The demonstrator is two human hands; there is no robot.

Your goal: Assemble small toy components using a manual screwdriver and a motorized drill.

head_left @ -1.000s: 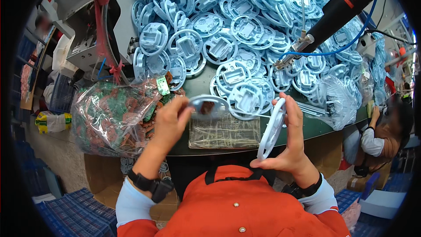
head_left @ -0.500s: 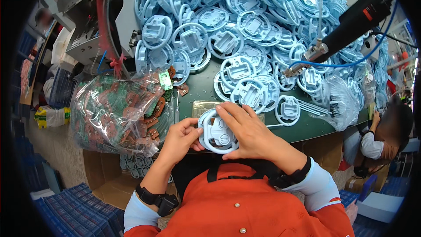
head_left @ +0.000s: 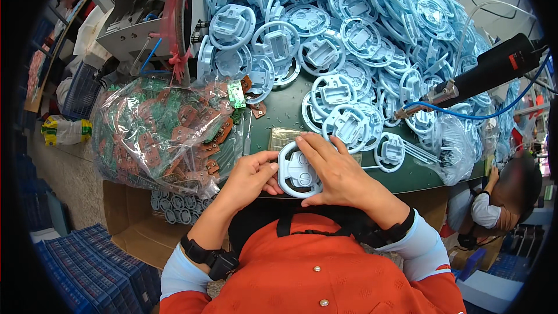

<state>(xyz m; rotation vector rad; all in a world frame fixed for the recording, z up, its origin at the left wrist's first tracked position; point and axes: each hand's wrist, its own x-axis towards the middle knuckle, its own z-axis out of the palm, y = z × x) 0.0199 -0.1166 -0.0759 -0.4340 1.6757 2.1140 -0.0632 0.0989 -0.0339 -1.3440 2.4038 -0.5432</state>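
A pale blue plastic toy steering wheel [head_left: 300, 170] is held over the near edge of the table, its inner hub facing up. My right hand [head_left: 343, 177] wraps around its right side, the fingers over the top rim and the thumb at the bottom. At the wheel's left rim, my left hand [head_left: 256, 174] is closed, with its thumb and curled fingertips against the edge. Just behind the wheel lies a flat yellowish block [head_left: 283, 138], partly covered by my right hand. Another steering wheel part [head_left: 390, 152] lies on the table to the right.
A large heap of pale blue wheel parts [head_left: 360, 35] fills the table's far side. At left sits a clear bag of green and brown circuit boards [head_left: 157, 134]. A black electric screwdriver [head_left: 488, 72] hangs at right, near a plastic bag of small parts [head_left: 450, 145]. Another person [head_left: 494, 206] sits at right.
The view has shifted, so the table's contents appear farther right. My left thumb has slid from on top of the wheel's rim to its outer edge. My right hand keeps its hold.
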